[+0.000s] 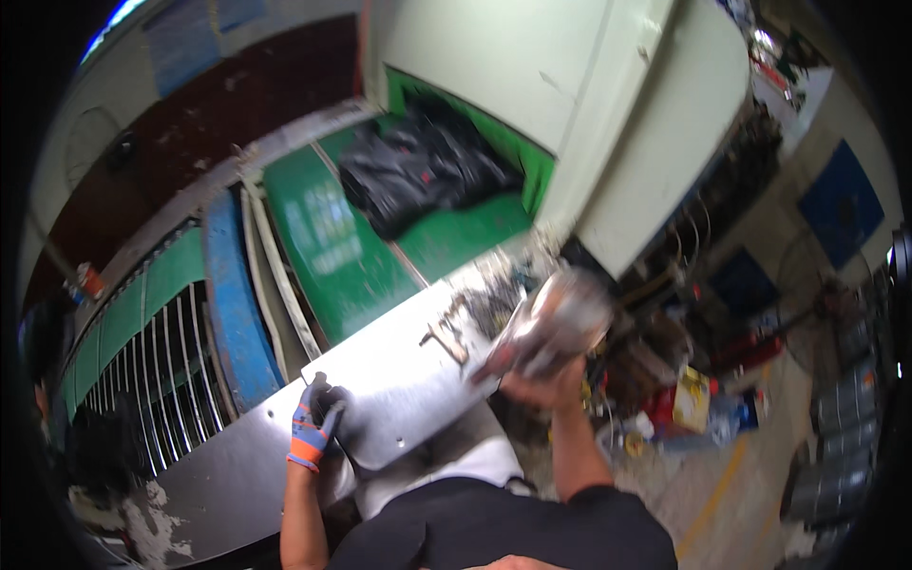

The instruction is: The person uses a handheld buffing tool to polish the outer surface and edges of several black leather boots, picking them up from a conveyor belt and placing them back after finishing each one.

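Observation:
My right hand point(549, 384), bare, grips a shiny silver and brownish object point(559, 321) from below, above the right end of the bare metal worktop point(399, 399). Motion smears this object, so its kind cannot be told. My left hand point(317, 415) wears a blue and orange glove with dark fingers. It rests at the worktop's edge near a corner, thumb apart from the fingers, and nothing shows in it. Small dark metal pieces point(486, 302) lie heaped on the worktop beside the right hand, with a small tool-like piece point(445, 342) nearer to me.
Beyond the worktop a green belt surface point(313, 256) carries a black plastic bag point(418, 166) by a pale machine housing point(484, 71). A barred frame point(166, 380) and blue beam point(237, 294) stand left. Clutter, including a yellow container point(693, 399), covers the floor at right.

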Demonstrator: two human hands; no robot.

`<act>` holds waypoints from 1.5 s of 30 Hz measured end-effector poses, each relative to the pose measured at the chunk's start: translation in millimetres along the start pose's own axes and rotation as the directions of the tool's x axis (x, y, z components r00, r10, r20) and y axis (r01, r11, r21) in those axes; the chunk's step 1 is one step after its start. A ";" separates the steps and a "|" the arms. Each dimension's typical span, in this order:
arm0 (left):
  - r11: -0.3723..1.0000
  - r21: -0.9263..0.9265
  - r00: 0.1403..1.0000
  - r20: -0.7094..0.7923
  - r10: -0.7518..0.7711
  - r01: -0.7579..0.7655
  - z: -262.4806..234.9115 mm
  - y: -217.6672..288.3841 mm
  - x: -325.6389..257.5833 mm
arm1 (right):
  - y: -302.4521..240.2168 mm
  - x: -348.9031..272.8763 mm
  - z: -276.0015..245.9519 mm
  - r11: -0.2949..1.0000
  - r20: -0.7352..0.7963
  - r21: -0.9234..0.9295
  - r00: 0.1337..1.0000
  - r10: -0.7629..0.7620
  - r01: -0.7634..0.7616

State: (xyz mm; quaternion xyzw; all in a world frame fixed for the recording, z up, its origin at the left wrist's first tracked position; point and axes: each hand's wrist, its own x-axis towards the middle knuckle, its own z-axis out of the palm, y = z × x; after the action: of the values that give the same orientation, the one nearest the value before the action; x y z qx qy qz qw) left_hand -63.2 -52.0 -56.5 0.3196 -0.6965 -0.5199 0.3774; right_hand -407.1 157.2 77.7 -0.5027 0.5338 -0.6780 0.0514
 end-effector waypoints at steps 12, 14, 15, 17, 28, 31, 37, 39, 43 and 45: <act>0.976 0.216 0.998 -0.050 0.034 -0.022 5.0 -9.6 -19.6 | 67.2 90.0 -107.9 0.966 -0.495 -0.249 0.849 -0.184 0.065; 0.969 0.246 0.998 -0.051 0.026 -0.013 2.8 -8.7 -19.8 | 97.6 95.9 -112.7 0.958 -0.517 -0.284 0.833 -0.195 0.048; 0.965 0.261 0.998 -0.049 0.031 -0.017 2.2 -7.8 -19.1 | 111.1 98.8 -115.8 0.955 -0.519 -0.296 0.835 -0.181 0.022; 0.955 0.297 0.998 -0.052 0.042 -0.025 0.5 -6.1 -18.1 | 136.8 101.5 -112.5 0.937 -0.527 -0.346 0.835 -0.161 -0.038; 0.968 0.247 0.994 -0.108 -0.015 0.041 2.0 -3.4 -16.8 | 199.8 101.3 -81.8 0.912 -0.535 -0.385 0.839 -0.093 -0.144; 0.974 0.212 0.991 -0.126 -0.050 0.076 -0.9 -3.3 -18.2 | 200.2 96.3 -78.8 0.916 -0.485 -0.370 0.873 -0.046 -0.157; 0.939 0.342 0.992 -0.129 0.014 0.031 -3.6 -5.4 -21.1 | 189.7 16.9 -92.3 0.994 -0.708 -0.053 0.705 0.031 -0.097; 0.911 0.412 0.997 -0.062 0.043 -0.013 -2.0 6.6 -16.7 | 177.6 -27.4 -101.1 0.974 -0.793 0.032 0.588 0.161 -0.224; 0.802 0.583 0.992 0.076 0.101 -0.126 -1.2 11.4 -21.0 | 148.2 -140.8 -93.8 0.864 -0.644 0.049 0.645 0.411 -0.502; 0.738 0.663 0.990 0.124 0.062 -0.129 -4.9 10.5 -27.6 | 122.4 -182.4 -75.4 0.816 -0.435 -0.052 0.748 0.501 -0.576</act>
State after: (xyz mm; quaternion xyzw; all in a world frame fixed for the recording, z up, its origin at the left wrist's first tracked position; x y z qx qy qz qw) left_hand -45.4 -28.6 -50.8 0.3729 -0.8688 -0.2300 0.2309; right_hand -430.5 266.5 -125.9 -0.1790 0.7149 -0.6701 0.0886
